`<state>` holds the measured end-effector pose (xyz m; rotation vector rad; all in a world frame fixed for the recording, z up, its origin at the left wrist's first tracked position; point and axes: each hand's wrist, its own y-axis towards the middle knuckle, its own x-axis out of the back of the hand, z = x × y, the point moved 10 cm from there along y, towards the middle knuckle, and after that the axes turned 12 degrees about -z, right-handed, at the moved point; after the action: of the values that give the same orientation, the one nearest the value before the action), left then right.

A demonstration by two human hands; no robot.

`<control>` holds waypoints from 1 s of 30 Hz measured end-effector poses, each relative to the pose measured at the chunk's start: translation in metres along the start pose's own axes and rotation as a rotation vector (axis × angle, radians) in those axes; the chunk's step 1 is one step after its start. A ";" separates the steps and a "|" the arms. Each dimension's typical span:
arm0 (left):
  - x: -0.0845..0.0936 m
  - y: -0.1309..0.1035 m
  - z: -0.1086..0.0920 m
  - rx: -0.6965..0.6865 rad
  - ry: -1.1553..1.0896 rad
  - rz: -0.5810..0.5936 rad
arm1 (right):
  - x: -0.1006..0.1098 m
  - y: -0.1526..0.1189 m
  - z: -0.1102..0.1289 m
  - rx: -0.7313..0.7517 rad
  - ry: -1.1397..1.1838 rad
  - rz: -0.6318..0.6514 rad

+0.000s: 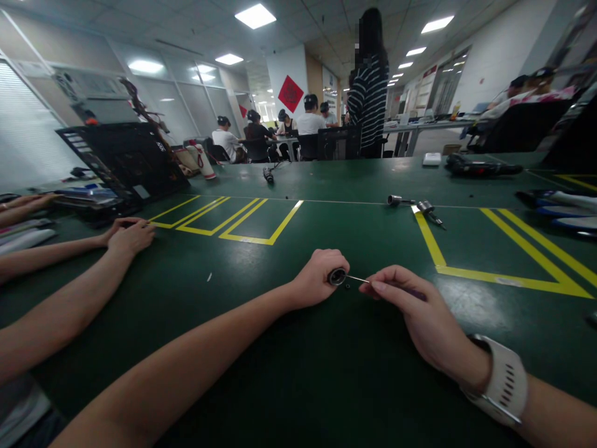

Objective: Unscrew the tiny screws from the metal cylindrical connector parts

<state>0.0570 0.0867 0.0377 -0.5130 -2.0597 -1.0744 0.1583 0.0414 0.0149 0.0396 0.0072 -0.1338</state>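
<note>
Left hand (317,281) clamped around a dark ring-ended part (336,277), round open end facing me, held low over the green table (280,386). Right hand (413,302) pinching a thin-shafted tool (358,279), tip at the part's rim (can't tell from here if it's actually touching). Small black piece (347,286) just under the shaft. Pale watch (502,381) on the right wrist. Two metal fittings (426,210) farther out, by the yellow tape (429,239). Co-worker's hands (133,236) off to the left, well apart.
</note>
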 end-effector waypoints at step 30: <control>0.003 -0.001 0.006 0.048 0.158 -0.024 | -0.004 0.003 -0.011 -0.146 0.222 0.020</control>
<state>0.0518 0.0910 0.0368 -0.3686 -1.9525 -1.0429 0.1548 0.0451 0.0038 -0.0913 0.2377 -0.1086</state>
